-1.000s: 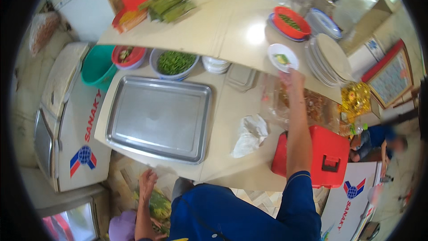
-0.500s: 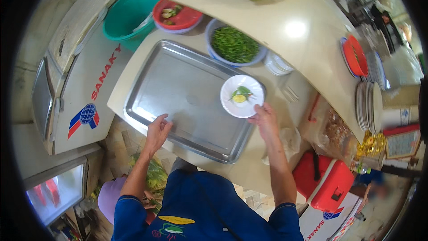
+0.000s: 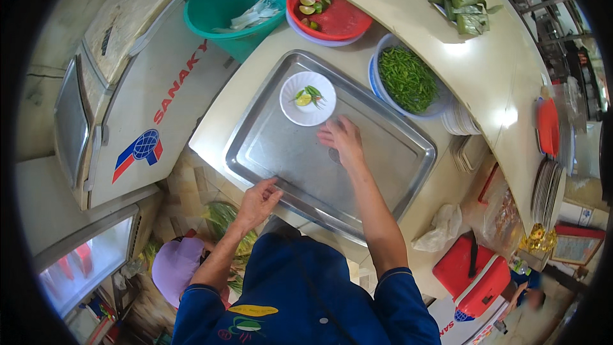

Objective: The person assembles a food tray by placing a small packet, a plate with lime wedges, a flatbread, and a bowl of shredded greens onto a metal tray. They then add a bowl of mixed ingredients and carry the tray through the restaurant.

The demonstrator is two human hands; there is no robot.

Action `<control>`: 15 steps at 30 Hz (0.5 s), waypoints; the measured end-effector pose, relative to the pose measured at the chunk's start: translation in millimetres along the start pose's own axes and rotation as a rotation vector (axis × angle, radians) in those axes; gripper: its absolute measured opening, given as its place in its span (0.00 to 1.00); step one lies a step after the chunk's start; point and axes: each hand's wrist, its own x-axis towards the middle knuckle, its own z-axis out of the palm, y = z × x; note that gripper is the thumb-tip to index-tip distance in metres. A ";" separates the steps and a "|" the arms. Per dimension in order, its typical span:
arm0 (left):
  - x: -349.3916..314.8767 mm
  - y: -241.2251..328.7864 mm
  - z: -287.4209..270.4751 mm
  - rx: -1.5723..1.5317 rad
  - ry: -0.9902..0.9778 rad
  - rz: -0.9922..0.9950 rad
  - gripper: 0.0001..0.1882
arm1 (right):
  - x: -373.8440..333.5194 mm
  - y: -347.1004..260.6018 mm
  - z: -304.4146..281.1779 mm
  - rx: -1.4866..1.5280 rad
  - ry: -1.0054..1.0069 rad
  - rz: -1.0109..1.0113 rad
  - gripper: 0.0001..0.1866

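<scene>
A small white plate [image 3: 296, 115] lies on the large metal tray [image 3: 383, 172], toward its far left corner. On the plate are a cut lime piece [image 3: 304, 99] and several green chillies [image 3: 313, 91]. My right hand [image 3: 343, 140] is over the tray just to the near right of the plate, fingers stretched out and apart from it, holding nothing. At the tray's near edge my left hand [image 3: 259, 202] is held with loosely curved, parted fingers, empty; whether it touches the rim I cannot tell.
Beyond the tray stand a green tub [image 3: 220, 9], a red basket [image 3: 348, 20] with limes and a bowl of cut greens [image 3: 408, 80]. Stacked white dishes [image 3: 461, 121] sit to its right. A raised counter [image 3: 498, 83] bounds the far right. A red cooler box [image 3: 469, 275] stands lower right.
My right hand has carried the plate leftward, set it on the tray's far left part and let go. The view has shifted, so the surroundings appear moved to the right.
</scene>
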 end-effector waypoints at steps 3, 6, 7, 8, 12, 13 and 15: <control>5.8 5.0 7.8 0.035 -0.056 0.007 0.22 | -58.1 -7.5 -50.5 -0.368 0.078 -0.170 0.25; 15.4 12.8 22.8 0.064 -0.102 0.068 0.21 | -165.6 -22.3 -143.0 -0.843 0.488 -0.493 0.20; 18.1 16.0 29.0 -0.026 -0.130 0.043 0.20 | -203.9 -24.1 -172.0 -0.940 0.755 -0.608 0.19; 20.1 19.9 36.2 0.004 -0.144 0.028 0.20 | -248.8 -28.0 -203.2 -1.069 1.039 -0.588 0.21; 22.8 36.7 70.6 0.023 -0.234 -0.005 0.19 | -394.8 -9.8 -288.9 -1.114 2.071 -0.247 0.30; 23.1 41.1 80.9 0.032 -0.264 -0.002 0.20 | -412.1 0.3 -302.8 -0.782 2.012 -0.359 0.31; 18.1 49.2 103.3 0.000 -0.344 0.096 0.19 | -431.2 19.5 -328.1 -0.027 1.824 -0.471 0.33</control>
